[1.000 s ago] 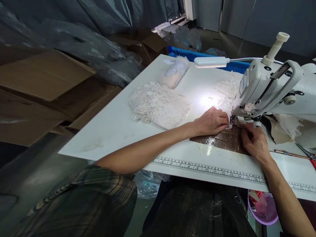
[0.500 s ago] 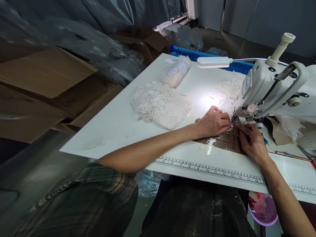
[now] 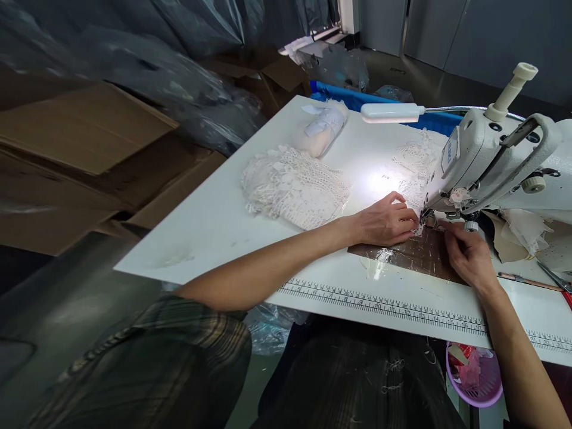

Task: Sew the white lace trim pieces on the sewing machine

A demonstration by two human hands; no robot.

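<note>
My left hand (image 3: pixel 388 220) rests just left of the needle of a white sewing machine (image 3: pixel 480 158). Its bent fingers press together on a small white lace piece (image 3: pixel 419 230) at the presser foot. Right of the foot, my right hand (image 3: pixel 469 253) has its thumb and index finger pinched; what lies between them is too small to make out. Behind the needle, more white lace (image 3: pixel 413 167) spreads over the table. Under both hands lies a brown, shiny plate (image 3: pixel 406 253).
A pile of white lace (image 3: pixel 295 187) and a wrapped roll (image 3: pixel 324 128) lie on the white table (image 3: pixel 214 232). A lamp (image 3: pixel 391 112) hangs over it. Scissors (image 3: pixel 556 277) sit at right. Cardboard boxes (image 3: pixel 84 125) stand left; a purple basket (image 3: pixel 480 381) is below.
My right hand has drawn back a little to the right, away from the presser foot. The left hand stays beside the needle, with its index finger slightly more raised.
</note>
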